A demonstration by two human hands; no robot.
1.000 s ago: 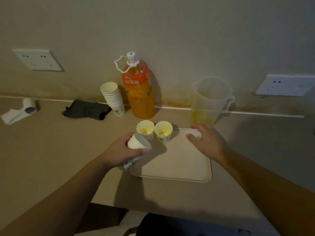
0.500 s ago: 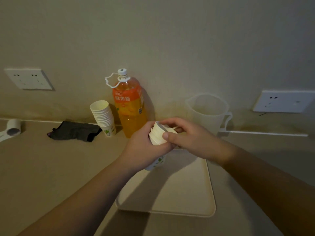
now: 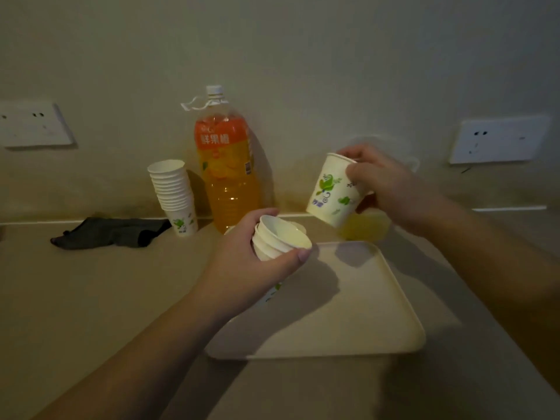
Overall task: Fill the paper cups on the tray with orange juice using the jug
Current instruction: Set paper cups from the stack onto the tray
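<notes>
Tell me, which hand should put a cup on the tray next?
Probably the right hand. It already holds one single cup, pulled free, above the tray's far end. The left hand grips the small stack and has no finger free.

1 bottle [image 3: 225,165], 1 tray [image 3: 348,313], 2 cup stacks [image 3: 175,198] [image 3: 278,241], 1 loose cup [image 3: 333,192], 2 sockets [image 3: 33,124] [image 3: 500,139], 1 cloth [image 3: 112,231].
</notes>
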